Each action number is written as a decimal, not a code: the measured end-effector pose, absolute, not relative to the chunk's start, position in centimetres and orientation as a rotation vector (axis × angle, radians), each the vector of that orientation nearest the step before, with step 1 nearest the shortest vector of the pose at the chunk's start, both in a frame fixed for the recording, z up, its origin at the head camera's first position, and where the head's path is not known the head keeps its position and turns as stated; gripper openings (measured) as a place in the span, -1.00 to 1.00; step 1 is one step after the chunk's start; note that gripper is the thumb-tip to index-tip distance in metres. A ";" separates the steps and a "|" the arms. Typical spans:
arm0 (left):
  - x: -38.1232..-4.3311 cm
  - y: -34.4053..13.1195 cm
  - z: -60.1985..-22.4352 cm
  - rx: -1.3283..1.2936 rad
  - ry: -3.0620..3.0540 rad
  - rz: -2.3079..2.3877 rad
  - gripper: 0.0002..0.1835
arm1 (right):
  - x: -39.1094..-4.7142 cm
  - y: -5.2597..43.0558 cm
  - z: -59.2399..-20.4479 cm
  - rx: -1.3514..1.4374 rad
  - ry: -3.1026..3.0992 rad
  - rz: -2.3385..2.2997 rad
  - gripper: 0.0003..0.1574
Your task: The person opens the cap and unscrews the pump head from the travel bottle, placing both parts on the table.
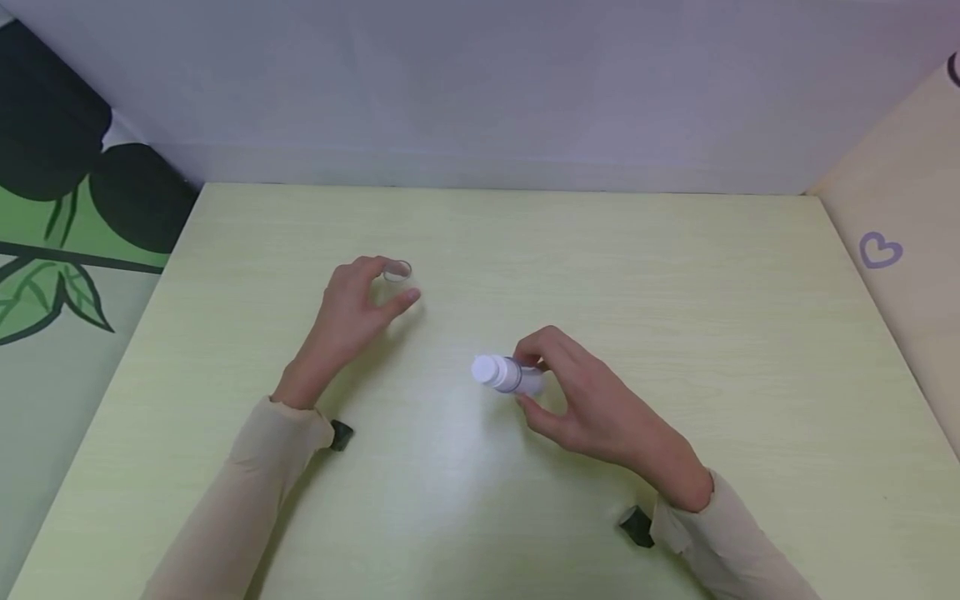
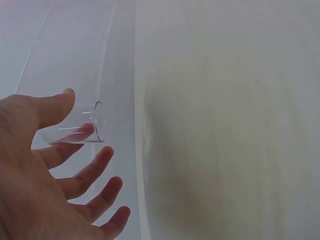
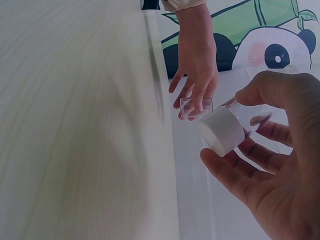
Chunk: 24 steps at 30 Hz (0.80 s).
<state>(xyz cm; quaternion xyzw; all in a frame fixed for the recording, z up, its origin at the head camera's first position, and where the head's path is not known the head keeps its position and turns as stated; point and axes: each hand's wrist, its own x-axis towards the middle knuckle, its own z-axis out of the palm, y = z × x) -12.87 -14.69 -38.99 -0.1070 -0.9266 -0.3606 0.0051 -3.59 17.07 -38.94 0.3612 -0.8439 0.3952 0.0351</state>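
Thumb and index finger of my left hand (image 1: 352, 304) pinch a small clear cylindrical cap (image 2: 100, 125); its other fingers are spread. The cap's round rim faces away from the palm in the left wrist view. Lower and to the right in the head view, my right hand (image 1: 592, 404) grips a small bottle (image 1: 531, 382) between thumb and fingers. It has a clear body and a white top (image 3: 222, 131), tilted toward the left. Fingers partly cover the body. Both items are held above the table, apart from each other.
The pale wood-grain table (image 1: 675, 275) reaches back to a light grey-violet panel (image 1: 480, 92). A panda and bamboo picture (image 1: 67, 167) covers the left side; a panel with a purple heart (image 1: 881, 250) stands at right. Small dark blocks (image 1: 341, 435) sit at both wrists.
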 end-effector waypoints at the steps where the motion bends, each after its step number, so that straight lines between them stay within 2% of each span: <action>1: -12.9 -14.7 -38.9 -0.329 -2.916 -1.125 -0.62 | -3.6 17.1 -39.0 1.110 -2.593 1.214 -0.52; 8: -12.9 -15.2 -38.0 -0.283 -3.018 -1.100 -0.59 | -3.6 17.3 -38.8 1.107 -2.589 1.226 -0.52; 24: -14.4 -16.1 -38.3 -0.452 -3.076 -1.189 -0.62 | -3.9 17.7 -38.7 1.117 -2.559 1.242 -0.52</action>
